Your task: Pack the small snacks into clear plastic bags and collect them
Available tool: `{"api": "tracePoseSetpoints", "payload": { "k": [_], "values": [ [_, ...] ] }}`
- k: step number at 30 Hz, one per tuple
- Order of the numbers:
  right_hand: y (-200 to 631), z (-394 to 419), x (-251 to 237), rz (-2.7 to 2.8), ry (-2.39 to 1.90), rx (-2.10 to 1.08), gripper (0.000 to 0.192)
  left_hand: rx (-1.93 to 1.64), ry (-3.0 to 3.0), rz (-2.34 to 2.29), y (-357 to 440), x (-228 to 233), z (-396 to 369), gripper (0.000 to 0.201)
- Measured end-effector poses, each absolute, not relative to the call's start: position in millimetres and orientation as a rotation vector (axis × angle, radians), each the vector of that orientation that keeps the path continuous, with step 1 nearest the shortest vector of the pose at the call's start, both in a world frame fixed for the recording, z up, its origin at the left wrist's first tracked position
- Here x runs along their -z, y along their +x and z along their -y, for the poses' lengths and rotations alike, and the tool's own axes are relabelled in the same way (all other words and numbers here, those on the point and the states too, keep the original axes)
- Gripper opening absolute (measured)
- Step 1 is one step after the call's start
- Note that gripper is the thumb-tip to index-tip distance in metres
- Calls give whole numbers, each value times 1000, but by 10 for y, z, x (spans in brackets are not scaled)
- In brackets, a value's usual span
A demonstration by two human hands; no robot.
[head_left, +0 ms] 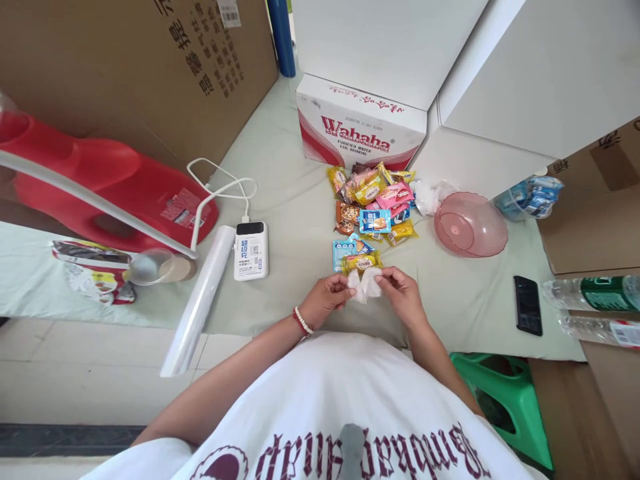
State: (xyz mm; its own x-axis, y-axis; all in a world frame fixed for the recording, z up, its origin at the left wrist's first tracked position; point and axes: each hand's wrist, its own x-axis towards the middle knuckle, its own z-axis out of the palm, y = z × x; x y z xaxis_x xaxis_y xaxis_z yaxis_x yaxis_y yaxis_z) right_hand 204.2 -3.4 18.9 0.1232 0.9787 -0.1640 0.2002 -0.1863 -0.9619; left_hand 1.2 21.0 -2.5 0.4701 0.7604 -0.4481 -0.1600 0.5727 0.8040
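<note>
Wahaha box (pixel 361 127) at the back, pile of snack packets (pixel 374 203) in front of it. Pink bowl (pixel 470 225) to their right, black phone (pixel 528 305) nearer me. White power bank (pixel 251 251) on the left beside a red jug (pixel 107 183). Green stool (pixel 510 400) by my right side.

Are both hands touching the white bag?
Touching. The head view shows the left hand and right hand pinching the crumpled white bag from either side.
</note>
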Motion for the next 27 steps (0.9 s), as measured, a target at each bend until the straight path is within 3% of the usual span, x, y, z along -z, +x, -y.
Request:
{"api": "tracePoseSetpoints", "payload": {
  "k": [6, 9, 11, 17, 22, 27],
  "values": [
    [2652, -162, -187, 989, -1703, -885, 40, -699, 669, -942, -87, -12, -253, 59],
    [2853, -262, -311, 1071, -1840, -635, 52, -698, 705, -936, -67, -50, -257, 56],
    [2781, -250, -393, 1187, -1866, -564, 48, -715, 768, -1007, -28, -65, -255, 53],
    [2034, -5, -259, 1404, -1502, -1202, 31, -748, 877, -1025, 66, -84, -245, 46],
    [1911, 73, -38, 1151, -1480, -1360, 32, -798, 844, -1036, 19, -33, -238, 44],
    [1887, 101, -67, 1026, -1387, -1468, 35, -780, 1167, -1129, 50, -27, -180, 28]
  ]
}}
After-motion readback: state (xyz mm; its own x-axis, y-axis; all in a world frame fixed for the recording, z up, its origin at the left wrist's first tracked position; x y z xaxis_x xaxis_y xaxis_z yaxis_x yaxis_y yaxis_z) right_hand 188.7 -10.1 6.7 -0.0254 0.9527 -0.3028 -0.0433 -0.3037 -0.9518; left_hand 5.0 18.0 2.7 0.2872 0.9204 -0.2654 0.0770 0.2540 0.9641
